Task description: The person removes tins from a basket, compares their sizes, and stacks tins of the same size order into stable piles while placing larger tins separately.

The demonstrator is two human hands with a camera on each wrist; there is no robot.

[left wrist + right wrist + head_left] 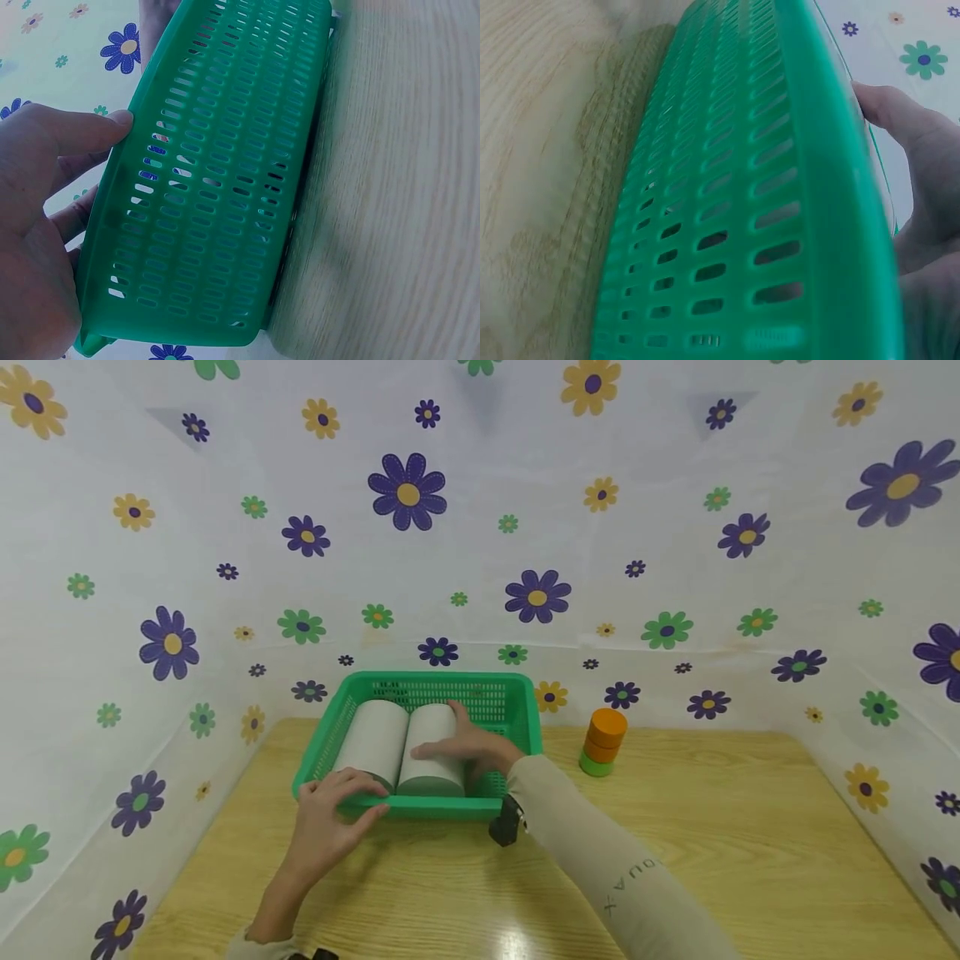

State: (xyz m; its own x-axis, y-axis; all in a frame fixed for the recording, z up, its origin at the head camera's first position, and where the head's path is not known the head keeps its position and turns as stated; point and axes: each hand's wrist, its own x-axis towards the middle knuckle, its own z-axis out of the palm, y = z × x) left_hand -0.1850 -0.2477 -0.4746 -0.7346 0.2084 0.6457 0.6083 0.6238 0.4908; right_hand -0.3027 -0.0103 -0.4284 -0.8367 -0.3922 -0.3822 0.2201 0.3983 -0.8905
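Two white cylinders lie side by side in a green plastic basket point(442, 812) with slotted walls. My right hand point(472, 745) reaches in from above and holds the right cylinder point(431, 768), thumb across its top and fingers over its far right side. The left cylinder point(372, 739) rests against it, near the basket's left wall. At the front left corner my left hand point(326, 822) grips the basket's rim. In the left wrist view, the thumb point(97, 131) presses the rim's edge while the other fingers are partly hidden behind the wall.
To the basket's right, a small stack of orange and green discs point(602, 742) stands on the wooden table point(712, 843). A flower-patterned sheet point(480, 543) rises behind the table and along both sides. Inside the basket, bare floor shows right of the cylinders.
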